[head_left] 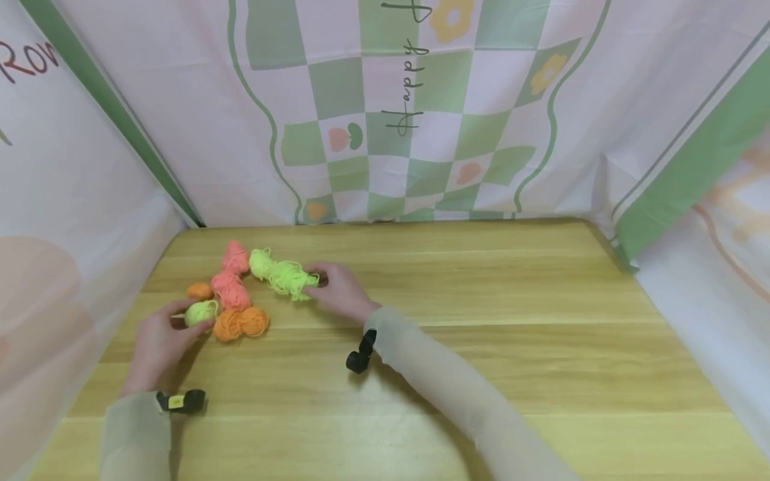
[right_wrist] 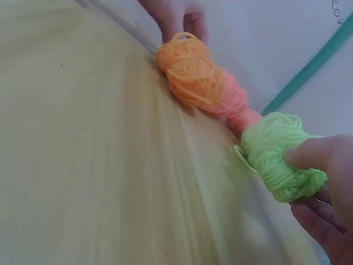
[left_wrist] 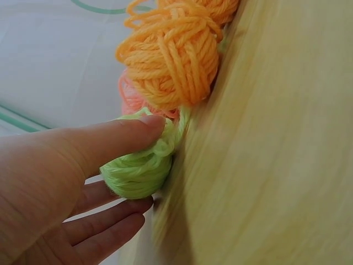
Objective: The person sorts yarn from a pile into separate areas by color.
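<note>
In the head view, several small yarn balls lie at the left of the wooden table. My left hand [head_left: 158, 342] pinches a pale green yarn ball [head_left: 200, 313] between thumb and fingers; the left wrist view shows the thumb across its top. Toward the middle, my right hand [head_left: 343, 294] grips the near end of a bright yellow-green yarn ball [head_left: 289, 277]. Another yellow-green ball [head_left: 261, 263] adjoins it at the far end. Between the hands are pink yarn balls [head_left: 231, 289] in a line, with a pair of orange yarn balls [head_left: 228, 326] nearer me.
A smaller orange ball [head_left: 200, 290] sits just beyond the left hand. The wooden table [head_left: 481, 300] extends to the right. Printed white and green cloth [head_left: 391, 180] hangs behind and along both sides.
</note>
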